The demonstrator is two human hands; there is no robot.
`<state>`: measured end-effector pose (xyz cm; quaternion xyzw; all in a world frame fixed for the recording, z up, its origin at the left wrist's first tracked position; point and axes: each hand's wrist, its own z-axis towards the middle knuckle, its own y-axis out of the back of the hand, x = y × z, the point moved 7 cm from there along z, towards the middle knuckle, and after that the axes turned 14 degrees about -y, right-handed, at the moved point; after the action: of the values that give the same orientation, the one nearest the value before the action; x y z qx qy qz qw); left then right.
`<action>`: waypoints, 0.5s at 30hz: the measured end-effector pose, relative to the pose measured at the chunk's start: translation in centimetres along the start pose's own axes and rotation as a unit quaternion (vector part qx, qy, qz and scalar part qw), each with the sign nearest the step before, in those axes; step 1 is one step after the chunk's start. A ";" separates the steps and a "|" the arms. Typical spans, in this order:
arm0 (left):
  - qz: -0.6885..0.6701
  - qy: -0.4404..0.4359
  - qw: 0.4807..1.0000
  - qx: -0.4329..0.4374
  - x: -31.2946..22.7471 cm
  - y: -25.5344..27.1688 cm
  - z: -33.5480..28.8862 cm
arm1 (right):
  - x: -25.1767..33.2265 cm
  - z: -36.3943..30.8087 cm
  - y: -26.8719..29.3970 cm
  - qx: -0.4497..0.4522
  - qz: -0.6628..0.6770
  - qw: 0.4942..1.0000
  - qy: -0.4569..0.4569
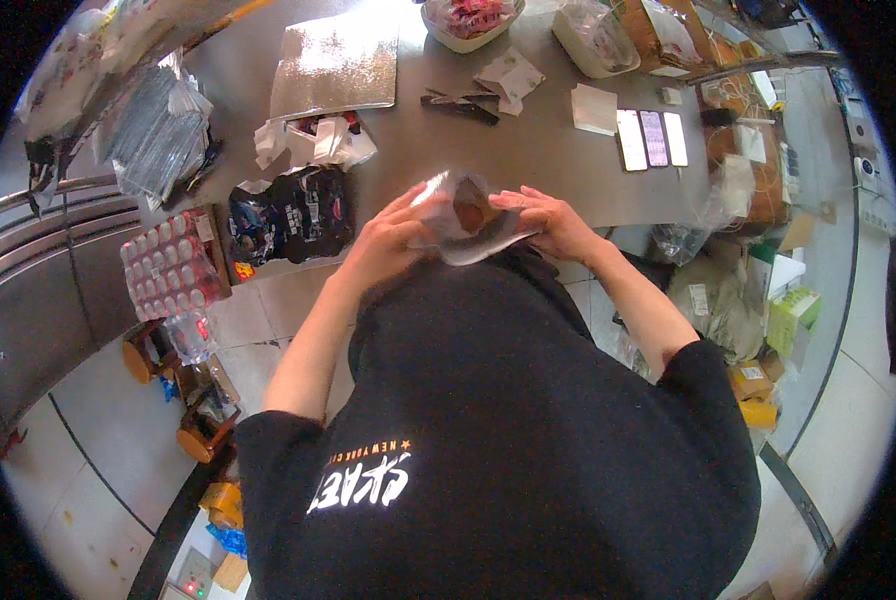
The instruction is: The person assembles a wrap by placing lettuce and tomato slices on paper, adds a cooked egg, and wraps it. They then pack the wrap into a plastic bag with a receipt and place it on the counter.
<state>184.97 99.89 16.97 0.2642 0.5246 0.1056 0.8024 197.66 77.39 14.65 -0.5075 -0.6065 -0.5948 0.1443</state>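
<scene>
Both hands hold a silvery pouch [465, 222] close in front of the chest, just above the near edge of the grey table [528, 140]. The left hand [386, 243] grips the pouch's left side, fingers curled over its upper edge; the right hand [553, 222] grips the right side, fingers laid flat across the top and thumb below. The pouch is pulled open between them, its mouth facing up toward the camera, with something reddish-brown showing inside; what it is cannot be told from here. The pouch's long axis runs left to right, from one hand to the other, tilted a little so the right end sits lower and nearer the body.

On the table beyond the hands lie black scissors [461, 105], a crumpled white paper [509, 77] just beside them, and a white square pad [595, 108] to the right. Three phones [653, 139] lie side by side further right. A silver foil sheet [336, 65] lies at the far left of the table, with torn white wrappers [318, 142] before it and a dark printed bag [290, 215] near the left hand. A white bowl [471, 20] with pink packets stands at the far edge.
</scene>
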 end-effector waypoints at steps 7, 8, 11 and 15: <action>0.005 0.228 0.952 -0.205 4.4 -3.1 -6.0 | -4.4 -0.1 -1.2 -0.051 0.176 0.967 -0.178; 0.032 0.228 0.946 -0.228 4.7 -3.0 -5.7 | -4.8 0.8 -1.3 -0.091 0.149 0.966 -0.189; 0.130 0.317 0.913 -0.220 6.9 -2.4 -4.0 | -7.0 4.3 -1.6 -0.170 0.096 0.950 -0.245; 0.128 0.509 0.851 -0.009 10.5 -2.1 -2.8 | -10.3 7.2 -4.0 -0.076 0.072 0.925 -0.365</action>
<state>186.69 103.72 6.73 0.2308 0.8203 0.3316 0.4049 202.13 80.00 2.50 -0.7417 -0.5318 -0.4002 -0.0836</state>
